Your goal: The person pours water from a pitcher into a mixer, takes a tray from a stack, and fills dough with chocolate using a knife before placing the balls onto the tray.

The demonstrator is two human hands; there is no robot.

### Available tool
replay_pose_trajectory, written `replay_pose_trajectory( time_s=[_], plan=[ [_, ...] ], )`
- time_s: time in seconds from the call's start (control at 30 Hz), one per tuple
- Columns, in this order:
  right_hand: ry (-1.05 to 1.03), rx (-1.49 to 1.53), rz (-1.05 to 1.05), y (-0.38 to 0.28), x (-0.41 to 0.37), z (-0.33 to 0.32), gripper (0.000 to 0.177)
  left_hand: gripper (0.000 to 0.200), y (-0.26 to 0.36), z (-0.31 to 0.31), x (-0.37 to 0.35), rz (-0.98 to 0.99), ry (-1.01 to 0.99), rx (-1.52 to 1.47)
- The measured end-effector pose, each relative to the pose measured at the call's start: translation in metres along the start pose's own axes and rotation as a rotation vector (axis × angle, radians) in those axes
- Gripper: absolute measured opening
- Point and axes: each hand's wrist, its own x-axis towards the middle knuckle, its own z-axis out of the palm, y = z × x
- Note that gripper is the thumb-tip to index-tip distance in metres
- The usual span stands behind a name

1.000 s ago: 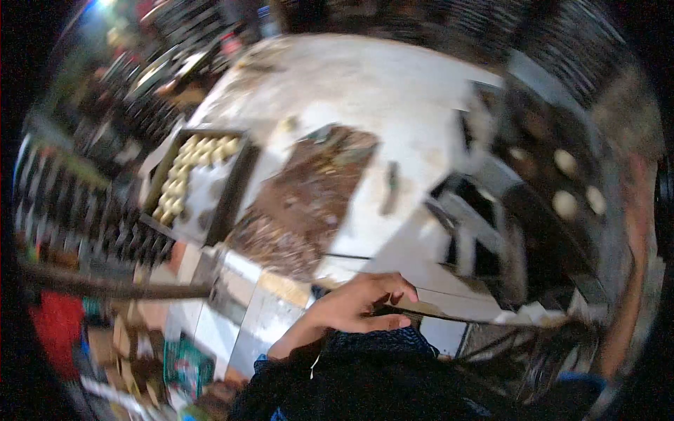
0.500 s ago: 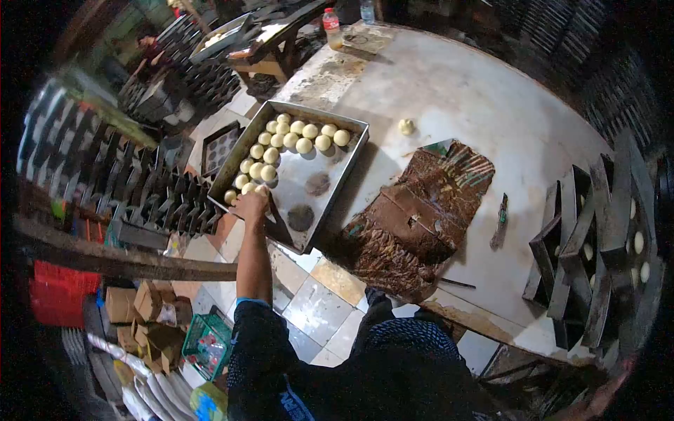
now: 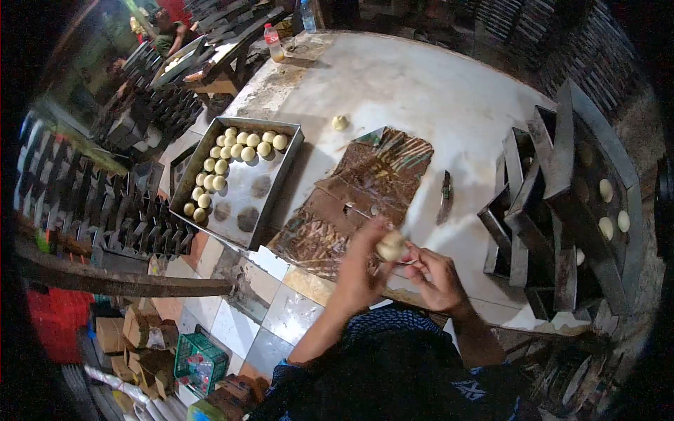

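Note:
My left hand (image 3: 359, 270) is closed around a pale dough ball (image 3: 391, 245), smeared a little by motion, above the front edge of the table. Close beside it, my right hand (image 3: 435, 279) pinches a thin, light-coloured tool (image 3: 408, 262) against the ball; its kind is not clear. Under and beyond the hands lies a brown, crumpled sheet (image 3: 372, 179) smeared with dark paste. To the left, a metal tray (image 3: 284, 189) holds several round dough balls (image 3: 220, 167) along its far and left sides. One more dough ball (image 3: 340, 123) sits alone on the table.
A dark, narrow knife-like tool (image 3: 445, 196) lies right of the sheet. Stacked metal trays (image 3: 554, 175), some with dough balls, stand at the table's right. A bottle (image 3: 273, 43) stands at the far left corner. Below left are cardboard boxes and a green crate (image 3: 201, 361).
My left hand has left the tray and come right, in front of my body, with a dough ball. My right hand has entered view. The camera has turned, shifting the table leftward.

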Motion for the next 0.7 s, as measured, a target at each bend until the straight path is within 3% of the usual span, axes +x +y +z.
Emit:
replay_pose_trajectory(
  time_s=[0.07, 0.1, 0.13, 0.2, 0.23, 0.27, 0.33, 0.37, 0.4, 0.47, 0.5, 0.57, 0.6, 0.63, 0.67, 0.7],
  plan=[
    [0.009, -0.024, 0.117, -0.013, -0.006, -0.018, 0.04, 0.078, 0.034, 0.018, 0.0, -0.024, -0.274, -0.105],
    [0.004, -0.011, 0.11, -0.011, -0.01, -0.026, 0.04, 0.085, 0.047, 0.022, 0.002, -0.038, -0.204, -0.151],
    [0.055, 0.097, -0.015, -0.008, -0.013, -0.034, 0.039, 0.085, 0.051, 0.029, 0.0, -0.039, -0.204, -0.139],
    [0.111, 0.217, -0.135, -0.002, -0.019, -0.046, 0.039, 0.077, 0.054, 0.038, -0.013, -0.332, -0.195, -0.571],
    [0.078, 0.056, -0.331, 0.0, -0.022, -0.049, 0.043, 0.067, 0.051, 0.042, -0.017, -0.331, -0.237, -0.645],
    [0.047, -0.108, -0.524, -0.001, -0.027, -0.051, 0.047, 0.05, 0.058, 0.049, -0.024, -0.458, -0.138, -0.593],
    [0.05, -0.086, -0.479, -0.008, -0.042, -0.055, 0.05, 0.037, 0.075, 0.064, -0.034, -0.524, 0.119, -0.687],
    [0.136, -0.065, -0.472, -0.003, -0.046, -0.056, 0.05, 0.033, 0.086, 0.068, -0.034, -0.465, 0.191, -0.548],
    [0.22, -0.047, -0.466, 0.0, -0.05, -0.056, 0.051, 0.032, 0.095, 0.074, -0.037, -0.394, 0.22, -0.34],
    [0.235, 0.037, -0.455, -0.003, -0.06, -0.048, 0.036, 0.028, 0.106, 0.087, -0.053, -0.154, 0.224, -0.207],
    [0.351, 0.03, -0.482, -0.005, -0.065, -0.041, 0.031, 0.038, 0.105, 0.094, -0.06, -0.044, 0.267, -0.165],
    [0.529, 0.073, -0.463, -0.013, -0.072, -0.021, 0.017, 0.058, 0.106, 0.089, -0.068, -0.085, 0.198, -0.419],
    [0.527, 0.076, -0.472, -0.014, -0.071, -0.009, 0.017, 0.066, 0.106, 0.079, -0.068, -0.115, 0.119, -0.513],
    [0.479, 0.072, -0.471, -0.009, -0.067, 0.007, 0.016, 0.073, 0.102, 0.067, -0.071, -0.155, -0.037, -0.42],
    [0.426, 0.067, -0.468, -0.004, -0.063, 0.025, 0.014, 0.062, 0.102, 0.055, -0.075, -0.178, 0.045, -0.449],
    [0.385, 0.322, -0.218, 0.001, -0.059, 0.048, 0.015, 0.054, 0.107, 0.037, -0.083, -0.34, 0.072, -0.377]
  ],
)
